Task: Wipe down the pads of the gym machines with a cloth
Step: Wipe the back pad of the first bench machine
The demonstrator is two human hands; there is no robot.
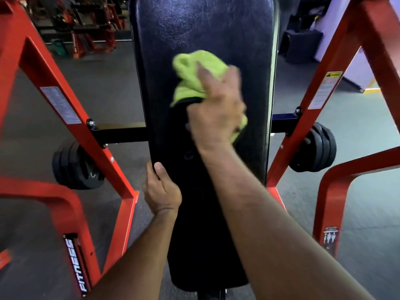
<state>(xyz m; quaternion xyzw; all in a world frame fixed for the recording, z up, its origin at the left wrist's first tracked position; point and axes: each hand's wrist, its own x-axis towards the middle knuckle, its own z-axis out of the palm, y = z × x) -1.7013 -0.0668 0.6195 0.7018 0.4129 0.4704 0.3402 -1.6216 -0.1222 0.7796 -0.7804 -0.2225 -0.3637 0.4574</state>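
Observation:
A long black bench pad (203, 31) runs up the middle of the view, its upper part glossy. My right hand (216, 111) presses a lime-green cloth (194, 72) against the pad's middle, and the hand is blurred. The cloth bunches out above my fingers, and a small bit shows at the hand's right side. My left hand (161, 189) grips the pad's left edge lower down, thumb on top of the pad.
Red frame bars of the machine (71, 105) slope on both sides of the pad. Black weight plates hang at the left (73, 167) and right (318, 148). A black crossbar (121, 135) passes behind the pad. More red machines (91, 24) stand at the back left.

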